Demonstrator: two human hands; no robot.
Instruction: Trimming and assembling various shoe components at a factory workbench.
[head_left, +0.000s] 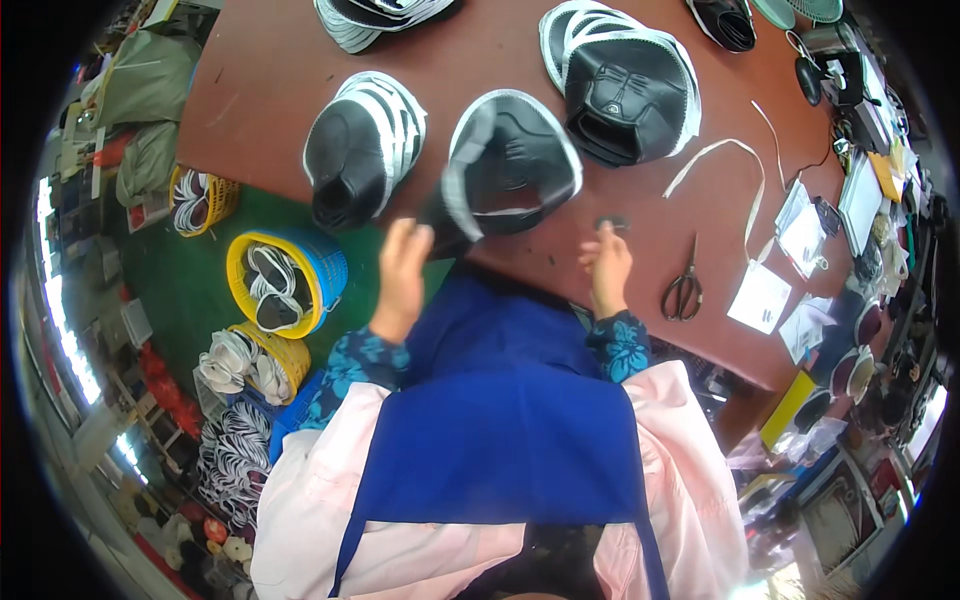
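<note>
My left hand (402, 275) is raised at the table's front edge, its fingers stretched out. Right beside those fingers a black shoe upper (455, 215) with a white edge is tilted and smeared by motion; I cannot make out firm contact. It overlaps another black upper (520, 150) lying on the table. Over the tabletop to the right, my right hand (607, 270) has its fingers closed around a small dark object (612, 222), too small to name. Black-handled scissors (682, 290) lie to the right of that hand.
Stacks of black-and-white uppers (360, 150) and more uppers (630, 90) stand on the reddish-brown table (470, 50). A white strap (745, 150) and paper tags (760, 298) lie at right. Left on the green floor are a blue-and-yellow basket (335, 285) and a yellow basket (290, 355).
</note>
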